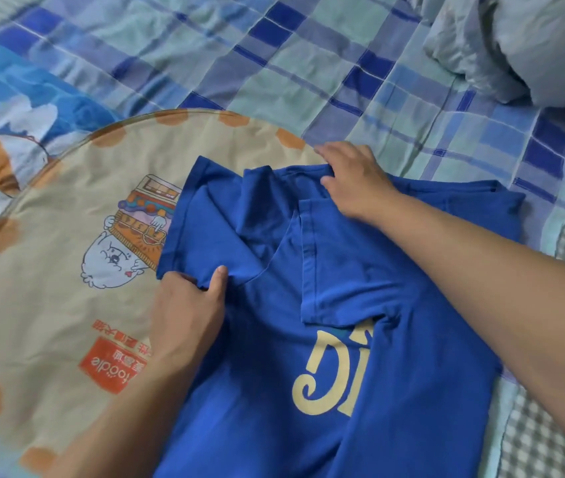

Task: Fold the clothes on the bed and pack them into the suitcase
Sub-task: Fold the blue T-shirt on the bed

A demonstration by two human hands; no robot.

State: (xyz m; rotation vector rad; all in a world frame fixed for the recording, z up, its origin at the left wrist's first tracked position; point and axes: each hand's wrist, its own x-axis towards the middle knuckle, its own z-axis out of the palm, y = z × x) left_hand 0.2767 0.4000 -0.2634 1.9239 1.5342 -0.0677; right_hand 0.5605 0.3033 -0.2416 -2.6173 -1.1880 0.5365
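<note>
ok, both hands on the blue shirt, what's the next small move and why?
Probably fold the left side inward. The right sleeve already lies folded over the blue T-shirt, while the left hand pinches the left sleeve's edge, still spread outward. The right hand holds the collar end, seemingly steadying it.

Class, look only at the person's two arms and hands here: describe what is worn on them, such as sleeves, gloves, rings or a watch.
Both are bare. The left hand and the right hand wear no gloves, and no rings show. Both forearms are uncovered as far as the picture's edge: no sleeve, watch or bracelet is in view.
</note>
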